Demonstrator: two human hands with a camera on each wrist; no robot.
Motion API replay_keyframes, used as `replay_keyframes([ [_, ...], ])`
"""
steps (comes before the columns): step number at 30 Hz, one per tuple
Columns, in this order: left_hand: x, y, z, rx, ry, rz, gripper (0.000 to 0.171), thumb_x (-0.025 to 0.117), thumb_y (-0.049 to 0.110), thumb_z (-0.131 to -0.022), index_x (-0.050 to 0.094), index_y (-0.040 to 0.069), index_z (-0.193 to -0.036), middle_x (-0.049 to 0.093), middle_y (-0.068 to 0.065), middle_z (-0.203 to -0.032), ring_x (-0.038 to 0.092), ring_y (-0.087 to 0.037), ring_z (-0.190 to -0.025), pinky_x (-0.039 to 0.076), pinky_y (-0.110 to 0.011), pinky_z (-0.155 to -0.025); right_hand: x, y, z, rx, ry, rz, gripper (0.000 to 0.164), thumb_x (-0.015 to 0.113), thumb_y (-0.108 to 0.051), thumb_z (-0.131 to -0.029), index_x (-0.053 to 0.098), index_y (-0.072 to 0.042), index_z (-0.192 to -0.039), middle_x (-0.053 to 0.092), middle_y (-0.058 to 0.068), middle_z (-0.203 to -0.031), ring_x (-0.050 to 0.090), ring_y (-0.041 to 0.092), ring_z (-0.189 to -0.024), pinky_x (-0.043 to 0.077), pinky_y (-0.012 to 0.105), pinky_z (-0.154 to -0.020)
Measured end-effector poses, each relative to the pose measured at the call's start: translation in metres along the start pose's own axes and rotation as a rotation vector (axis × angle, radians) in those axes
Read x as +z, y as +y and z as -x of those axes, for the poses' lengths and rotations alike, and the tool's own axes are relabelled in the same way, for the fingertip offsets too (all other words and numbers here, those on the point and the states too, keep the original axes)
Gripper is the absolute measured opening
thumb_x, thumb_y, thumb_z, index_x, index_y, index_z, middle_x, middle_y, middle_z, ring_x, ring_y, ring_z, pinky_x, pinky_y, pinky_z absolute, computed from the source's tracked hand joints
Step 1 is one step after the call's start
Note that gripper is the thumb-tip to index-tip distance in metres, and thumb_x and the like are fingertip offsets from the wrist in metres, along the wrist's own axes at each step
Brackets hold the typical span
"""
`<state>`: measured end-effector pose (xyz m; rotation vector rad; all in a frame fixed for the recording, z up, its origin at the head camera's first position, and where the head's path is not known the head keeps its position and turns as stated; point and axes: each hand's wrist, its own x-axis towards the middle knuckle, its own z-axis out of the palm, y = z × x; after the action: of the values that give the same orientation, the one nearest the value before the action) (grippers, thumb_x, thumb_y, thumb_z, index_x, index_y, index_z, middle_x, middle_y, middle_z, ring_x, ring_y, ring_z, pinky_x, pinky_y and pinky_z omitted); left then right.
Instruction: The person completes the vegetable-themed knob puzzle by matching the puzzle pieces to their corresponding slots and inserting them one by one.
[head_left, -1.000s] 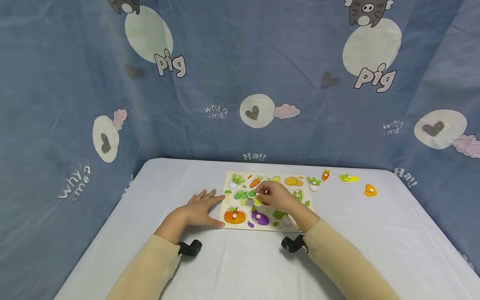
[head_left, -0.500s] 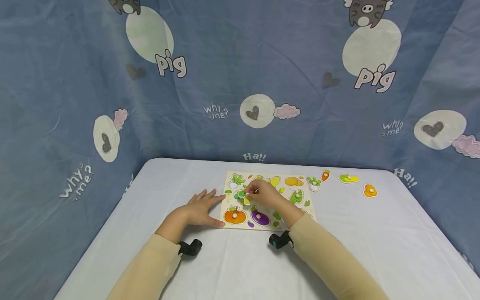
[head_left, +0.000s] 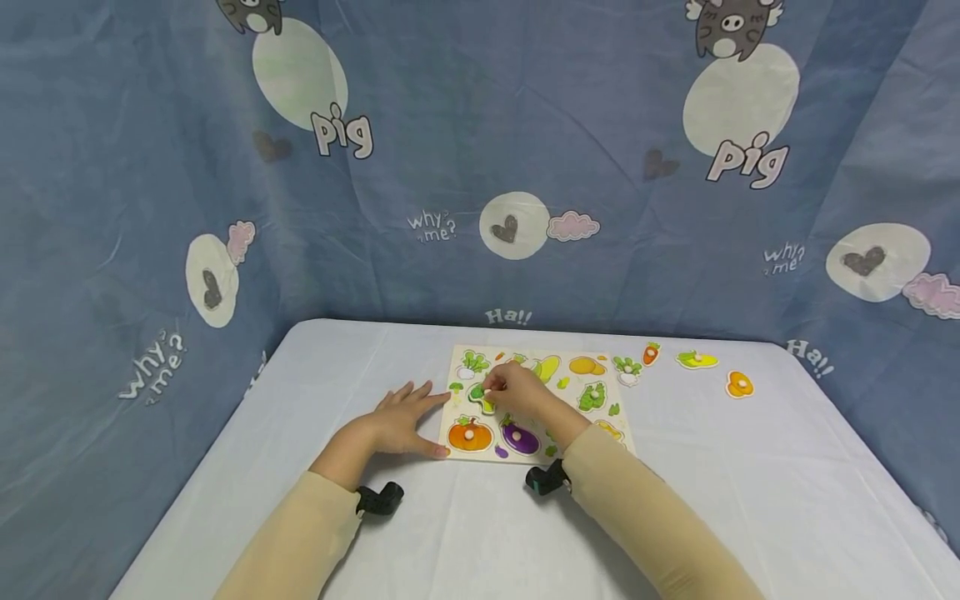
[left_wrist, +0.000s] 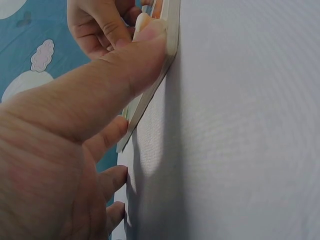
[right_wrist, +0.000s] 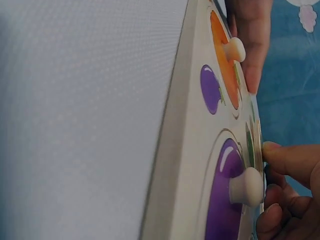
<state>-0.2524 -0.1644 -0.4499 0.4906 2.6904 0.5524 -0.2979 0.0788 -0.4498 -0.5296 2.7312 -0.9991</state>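
Observation:
A wooden vegetable puzzle board (head_left: 487, 457) lies on the table. My left hand (head_left: 405, 423) is spread at the board's left side, its thumb on the near left corner and its index fingertip at the edge. With thumb and fingers, my right hand (head_left: 521, 393) pinches a broccoli puzzle piece (head_left: 477, 392), tilted over the printed broccoli space. The hand partly covers that piece. Nearby on the board sit a knobbed pumpkin piece (head_left: 470, 434) and eggplant piece (head_left: 520, 436). In the right wrist view, the eggplant's knob (right_wrist: 247, 187) stands close to the right fingers.
To the board's right lie loose pieces: a radish-like one (head_left: 627, 370) at its edge, a carrot (head_left: 651, 353), a yellow-green corn-like one (head_left: 697, 359) and an orange one (head_left: 739, 384). A blue patterned cloth (head_left: 375, 275) hangs behind the white table (head_left: 480, 542).
My right hand has moved left with the broccoli piece, from right of the printed broccoli to over it. The left hand stays in place.

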Motion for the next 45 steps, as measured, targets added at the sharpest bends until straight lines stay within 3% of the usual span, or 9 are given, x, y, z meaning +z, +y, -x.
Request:
replay_keyframes([
  [23, 0.003, -0.001, 0.001, 0.007, 0.009, -0.001, 0.100, 0.082, 0.057, -0.073, 0.038, 0.023, -0.156, 0.019, -0.017, -0.165, 0.007, -0.043, -0.151, 0.004, -0.062, -0.120, 0.010, -0.002, -0.002, 0.018, -0.009, 0.000, 0.004, 0.070, -0.014, -0.095, 0.070, -0.011, -0.098, 0.063, -0.002, -0.088, 0.056, 0.015, -0.080, 0.051, 0.029, -0.078],
  [45, 0.002, -0.001, 0.000, 0.006, 0.011, -0.009, 0.099, 0.082, 0.056, -0.074, 0.038, 0.023, -0.156, 0.019, -0.016, -0.165, 0.008, -0.043, -0.151, 0.005, -0.062, -0.120, -0.004, -0.006, 0.007, 0.017, 0.028, -0.035, 0.009, 0.069, -0.016, -0.096, 0.071, -0.012, -0.104, 0.061, 0.000, -0.092, 0.056, 0.018, -0.083, 0.052, 0.029, -0.072],
])
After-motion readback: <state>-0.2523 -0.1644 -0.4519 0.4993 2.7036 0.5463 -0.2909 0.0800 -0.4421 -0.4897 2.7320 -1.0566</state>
